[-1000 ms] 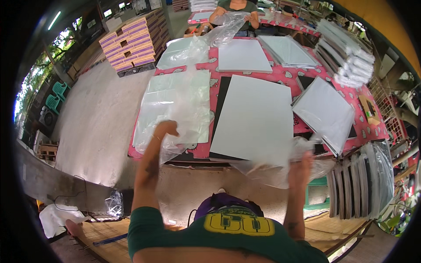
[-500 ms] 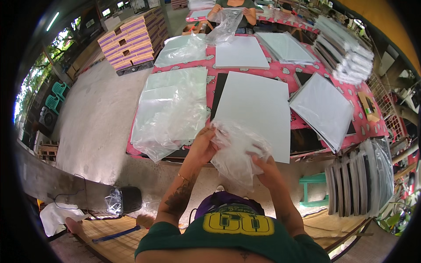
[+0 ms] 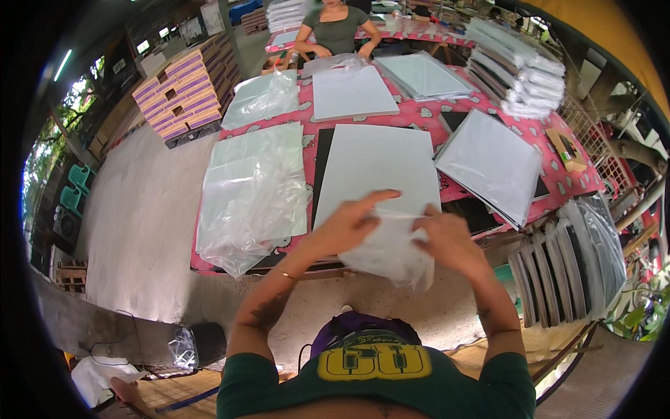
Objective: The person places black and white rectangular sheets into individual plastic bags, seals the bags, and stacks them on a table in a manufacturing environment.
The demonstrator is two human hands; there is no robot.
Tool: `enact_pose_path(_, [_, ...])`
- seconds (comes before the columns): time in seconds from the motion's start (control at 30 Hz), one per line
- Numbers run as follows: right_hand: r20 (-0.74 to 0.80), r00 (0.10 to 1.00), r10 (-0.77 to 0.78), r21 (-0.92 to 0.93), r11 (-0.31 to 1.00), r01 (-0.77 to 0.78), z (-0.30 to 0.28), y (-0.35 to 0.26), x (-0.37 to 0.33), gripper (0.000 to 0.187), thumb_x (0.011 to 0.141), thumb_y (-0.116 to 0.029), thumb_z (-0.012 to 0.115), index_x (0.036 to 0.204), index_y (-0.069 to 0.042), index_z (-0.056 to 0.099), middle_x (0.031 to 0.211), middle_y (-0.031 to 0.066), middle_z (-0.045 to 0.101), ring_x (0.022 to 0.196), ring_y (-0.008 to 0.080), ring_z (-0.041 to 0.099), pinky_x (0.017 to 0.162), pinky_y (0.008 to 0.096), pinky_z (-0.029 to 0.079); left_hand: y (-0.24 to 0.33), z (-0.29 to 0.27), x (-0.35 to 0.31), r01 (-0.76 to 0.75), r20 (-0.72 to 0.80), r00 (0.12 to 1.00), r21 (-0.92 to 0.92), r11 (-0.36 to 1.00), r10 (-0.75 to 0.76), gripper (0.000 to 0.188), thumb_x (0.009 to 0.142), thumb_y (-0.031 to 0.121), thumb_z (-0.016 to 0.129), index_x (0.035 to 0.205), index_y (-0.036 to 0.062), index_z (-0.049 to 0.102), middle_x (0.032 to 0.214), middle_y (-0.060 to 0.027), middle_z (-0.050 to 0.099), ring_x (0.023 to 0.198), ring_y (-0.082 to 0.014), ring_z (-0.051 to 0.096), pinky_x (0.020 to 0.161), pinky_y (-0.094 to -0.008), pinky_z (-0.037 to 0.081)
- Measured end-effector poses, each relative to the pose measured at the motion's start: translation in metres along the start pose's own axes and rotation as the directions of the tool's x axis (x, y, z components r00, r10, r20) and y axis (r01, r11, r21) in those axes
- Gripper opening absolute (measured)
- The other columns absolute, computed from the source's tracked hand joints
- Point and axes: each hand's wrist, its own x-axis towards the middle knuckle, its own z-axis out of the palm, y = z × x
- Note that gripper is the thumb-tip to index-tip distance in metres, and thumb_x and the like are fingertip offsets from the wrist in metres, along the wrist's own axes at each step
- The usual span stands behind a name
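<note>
A clear plastic bag point(image 3: 391, 255) hangs over the near edge of a stack of white sheets point(image 3: 380, 160). My left hand point(image 3: 345, 227), somewhat blurred, is at the bag's upper left, its index finger stretched out along the top edge and its thumb apart. Whether any of its hidden fingers grip the film I cannot tell. At the bag's right side, my right hand point(image 3: 450, 237) pinches the upper edge between thumb and fingers. Black board point(image 3: 323, 164) shows beneath the white sheets on their left. Further left lies a pile of clear plastic bags point(image 3: 258, 195).
Plastic-covered sheets point(image 3: 492, 164) lie to the right on the pink table cover point(image 3: 453, 108). Wrapped bundles point(image 3: 558, 272) stand upright at the right, with more stacked bundles point(image 3: 516, 66) behind. Across the table stands another person point(image 3: 337, 35). Cartons point(image 3: 185, 87) are piled at the left.
The bag has been spread out from a crumpled bunch, its top edge now stretched sideways. My hands have moved up and apart. The other person's hands have lowered their bag to the table.
</note>
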Motion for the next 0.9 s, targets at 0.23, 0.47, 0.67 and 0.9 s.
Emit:
enact_pose_path(0.23, [-0.511,0.744,0.430,0.051,0.879,-0.474,-0.005,0.066,-0.033,0.037,0.070,-0.029,0.074,0.096,-0.004,0.065,0.117,0.0183,0.052,0.104,0.0345,0.057,0.078,0.0422,0.050,-0.017,-0.025,-0.005,0.346,-0.458,0.889,0.692,0.633,0.015,0.025,0.081,0.009,0.060,0.105,0.0065,0.062,0.098,-0.0172,0.052,0.081,-0.0322,0.059,0.074,-0.0398,0.049])
enact_pose_path(0.47, [0.173,0.866,0.469,-0.132,0.882,-0.452,0.015,0.089,-0.068,0.037,0.080,-0.038,0.061,0.085,-0.002,0.068,0.107,0.0205,0.059,0.099,0.0331,0.059,0.079,0.0426,0.048,-0.072,-0.072,-0.053,0.177,-0.204,0.977,0.937,0.303,0.060,0.024,0.073,0.027,0.070,0.079,0.0038,0.068,0.131,-0.0211,0.044,0.130,-0.0356,0.029,0.101,-0.0648,0.017])
enact_pose_path(0.67, [-0.039,0.896,0.443,0.885,-0.401,0.236,0.057,0.149,-0.089,0.035,0.086,-0.033,0.057,0.106,-0.004,0.062,0.104,0.0130,0.062,0.096,0.0286,0.061,0.086,0.0439,0.049,-0.010,-0.066,-0.062,0.088,-0.114,0.977,-0.551,0.830,-0.179,0.017,0.083,0.017,0.064,0.079,0.0013,0.062,0.064,-0.0049,0.057,0.058,-0.0134,0.055,0.050,-0.0289,0.044])
enact_pose_path(0.9, [0.289,0.911,-0.294,0.893,0.425,-0.146,0.037,0.098,-0.062,0.047,0.092,-0.042,0.051,0.117,-0.003,0.055,0.104,0.0084,0.064,0.094,0.0220,0.061,0.085,0.0385,0.049,-0.011,-0.083,-0.058,-0.066,-0.289,0.922,-0.772,0.633,-0.257,0.029,0.091,0.028,0.058,0.106,0.0028,0.055,0.079,-0.0051,0.061,0.068,-0.0103,0.057,0.059,-0.0272,0.048])
